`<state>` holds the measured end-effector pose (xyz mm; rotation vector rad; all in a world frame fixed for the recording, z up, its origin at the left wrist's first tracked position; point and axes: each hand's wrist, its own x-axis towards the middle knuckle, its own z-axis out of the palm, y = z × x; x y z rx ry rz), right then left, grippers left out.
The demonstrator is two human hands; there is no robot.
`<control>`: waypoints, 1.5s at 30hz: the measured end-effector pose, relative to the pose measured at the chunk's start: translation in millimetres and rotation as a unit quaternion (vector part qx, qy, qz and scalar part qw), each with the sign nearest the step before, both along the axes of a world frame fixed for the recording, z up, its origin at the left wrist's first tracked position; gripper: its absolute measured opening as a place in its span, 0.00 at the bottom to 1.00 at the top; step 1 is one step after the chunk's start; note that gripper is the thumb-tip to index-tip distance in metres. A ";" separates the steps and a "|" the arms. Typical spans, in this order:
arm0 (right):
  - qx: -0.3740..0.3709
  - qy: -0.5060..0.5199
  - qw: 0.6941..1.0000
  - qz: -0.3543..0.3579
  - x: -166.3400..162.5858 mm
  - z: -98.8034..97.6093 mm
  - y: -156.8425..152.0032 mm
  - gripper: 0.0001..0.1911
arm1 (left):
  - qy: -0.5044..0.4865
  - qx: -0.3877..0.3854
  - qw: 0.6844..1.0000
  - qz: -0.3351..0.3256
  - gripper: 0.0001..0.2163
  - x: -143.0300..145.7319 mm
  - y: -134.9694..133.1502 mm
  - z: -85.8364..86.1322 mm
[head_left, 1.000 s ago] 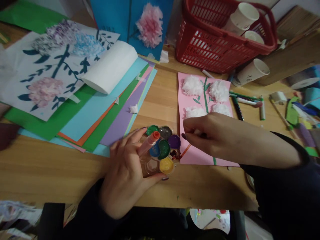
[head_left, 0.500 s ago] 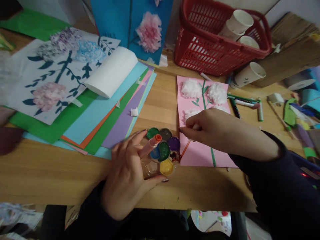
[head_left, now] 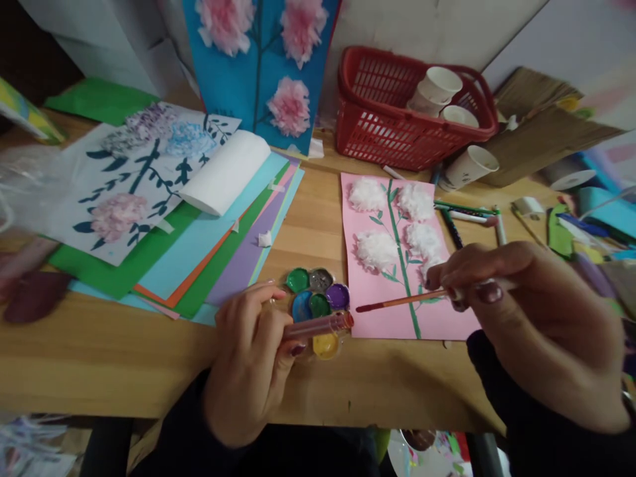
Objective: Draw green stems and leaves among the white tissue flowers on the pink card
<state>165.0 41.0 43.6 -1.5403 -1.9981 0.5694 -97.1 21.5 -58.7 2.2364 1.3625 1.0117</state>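
My left hand (head_left: 248, 364) is closed around a small translucent tube (head_left: 318, 326), seemingly a paint tube, red at its end, tilted over the paint palette (head_left: 342, 277). Green, grey, purple, blue and yellow wells show in the palette; others are hidden behind the tube and fingers. A slim paintbrush (head_left: 397, 301) with dark red bristles is pinched in my right hand (head_left: 527, 324), its tip just right of the tube's end. Beneath the brush lies a pink sheet (head_left: 368, 321) bearing white tissue flowers (head_left: 376, 250) and a green painted stem.
Coloured paper (head_left: 238, 268) is stacked at left, with a white paper roll (head_left: 226, 173) on top. A blue flower picture (head_left: 243, 86) stands behind. At the back sit a red basket (head_left: 382, 142) holding paper cups and a separate cup (head_left: 470, 167). Pens (head_left: 467, 215) lie right of the sheet.
My right hand has pulled back to the right, lifting the brush tip from the palette's edge. The tube in my left hand has tipped from near upright to lying rightward. The camera view has shifted.
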 end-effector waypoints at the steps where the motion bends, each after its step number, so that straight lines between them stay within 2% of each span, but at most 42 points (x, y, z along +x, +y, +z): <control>1: 0.009 0.050 0.999 -0.014 -4.0 -2.8 -3.3 0.05 | 0.002 0.001 1.000 -0.003 0.10 0.3 -0.3 0.0; 3: 0.006 0.111 0.994 -0.019 -10.6 -6.6 -7.1 0.06 | 0.004 0.003 1.000 -0.007 0.10 0.6 -1.0 -0.2; 5: -0.001 0.127 0.992 -0.007 -13.2 -8.0 -8.3 0.07 | 0.008 0.003 1.000 -0.007 0.09 0.4 -1.8 -0.5; 13: 0.013 0.101 0.994 0.042 -10.6 -6.4 -13.6 0.04 | 0.030 0.022 0.999 -0.013 0.12 2.6 -4.4 3.6; 16: -0.004 0.086 0.995 0.046 -26.8 -10.9 -22.3 0.02 | 0.030 0.055 0.998 -0.019 0.12 10.1 -9.2 10.0; 18: -0.025 0.115 0.992 0.053 -40.9 -16.8 -30.2 0.04 | 0.020 0.081 0.996 -0.021 0.10 14.8 -14.0 15.4; 21: -0.047 0.151 0.987 0.023 -52.5 -24.5 -41.2 0.07 | 0.018 0.106 0.994 -0.034 0.10 15.8 -19.4 22.9; 23: -0.063 0.159 0.985 0.008 -49.5 -25.5 -45.7 0.07 | 0.020 0.088 0.995 -0.046 0.10 12.1 -20.5 26.0; 27: -0.044 0.190 0.981 0.011 -34.7 -19.9 -48.8 0.03 | -0.037 -0.019 0.993 -0.107 0.11 3.5 -19.1 27.0; 30: -0.073 0.216 0.971 0.068 -35.6 -20.3 -50.7 0.03 | -0.084 -0.080 0.981 -0.154 0.13 3.6 -18.0 26.5; 33: -0.084 0.253 0.957 0.116 -44.6 -29.4 -54.5 0.06 | -0.115 -0.084 0.975 -0.172 0.13 6.4 -18.3 28.7; 35: -0.061 0.294 0.950 0.085 -49.5 -37.5 -57.2 0.06 | -0.105 -0.072 0.979 -0.157 0.13 6.6 -19.8 30.7; 38: -0.015 0.339 0.940 -0.023 -51.5 -45.9 -59.0 0.04 | -0.063 -0.064 0.990 -0.111 0.12 5.3 -22.2 31.6; 40: -0.021 0.335 0.940 -0.066 -50.4 -46.9 -58.5 0.05 | -0.055 -0.049 0.993 -0.093 0.12 5.8 -21.4 31.5; 43: -0.123 0.319 0.936 -0.082 -49.0 -42.9 -57.5 0.09 | -0.046 0.003 0.993 -0.105 0.12 10.4 -15.4 34.2; 45: -0.206 0.340 0.913 -0.092 -49.6 -40.0 -57.7 0.13 | -0.028 0.031 0.992 -0.118 0.12 14.5 -10.9 37.4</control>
